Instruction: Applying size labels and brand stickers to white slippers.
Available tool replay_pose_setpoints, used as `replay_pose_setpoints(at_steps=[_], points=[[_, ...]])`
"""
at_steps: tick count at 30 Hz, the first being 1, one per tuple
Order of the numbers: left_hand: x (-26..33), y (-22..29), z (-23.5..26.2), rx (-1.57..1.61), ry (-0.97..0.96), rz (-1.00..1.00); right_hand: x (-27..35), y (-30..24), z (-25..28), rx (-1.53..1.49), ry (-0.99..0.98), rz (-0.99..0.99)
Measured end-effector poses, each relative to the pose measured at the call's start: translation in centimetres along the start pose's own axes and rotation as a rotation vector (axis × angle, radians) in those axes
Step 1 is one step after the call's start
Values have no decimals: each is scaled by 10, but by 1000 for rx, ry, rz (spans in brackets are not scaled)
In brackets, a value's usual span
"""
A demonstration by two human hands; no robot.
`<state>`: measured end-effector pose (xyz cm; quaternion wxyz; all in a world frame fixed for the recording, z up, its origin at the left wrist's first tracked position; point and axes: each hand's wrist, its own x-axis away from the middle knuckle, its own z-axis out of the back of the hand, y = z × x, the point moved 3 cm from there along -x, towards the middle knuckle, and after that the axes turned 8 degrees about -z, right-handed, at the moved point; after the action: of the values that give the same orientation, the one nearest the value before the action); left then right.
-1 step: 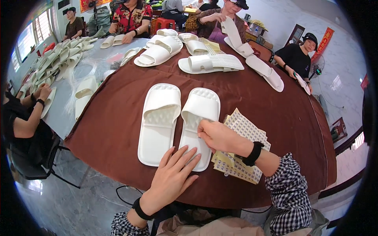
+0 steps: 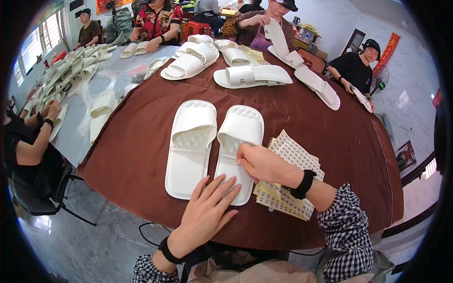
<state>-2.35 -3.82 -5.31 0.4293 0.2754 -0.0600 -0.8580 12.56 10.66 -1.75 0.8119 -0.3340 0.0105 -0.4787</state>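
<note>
The pair of white slippers [image 2: 188, 172] looks moulded from matt foam or soft plastic, the straps smooth, the footbeds smooth at the heel and pillowy with bumps toward the toe. A white sandal [image 2: 273, 74] behind has a rougher, woven-looking footbed. The sticker sheets [image 2: 293, 152] are thin, smooth paper. Brown cloth [image 2: 127, 172], faintly satiny and creased, covers the table. The checked sleeve [image 2: 344, 231] is gathered, matt fabric; the grey floor [image 2: 115, 240], seemingly polished stone, shines.
</note>
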Motion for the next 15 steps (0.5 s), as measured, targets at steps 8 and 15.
replay_pose_setpoints(at_steps=[8,15], points=[[-1,1,1,-3,-5,7,5,-1,-1,-34,75,32],[-2,2,1,-7,-6,6,9,3,-8,111,272,166]])
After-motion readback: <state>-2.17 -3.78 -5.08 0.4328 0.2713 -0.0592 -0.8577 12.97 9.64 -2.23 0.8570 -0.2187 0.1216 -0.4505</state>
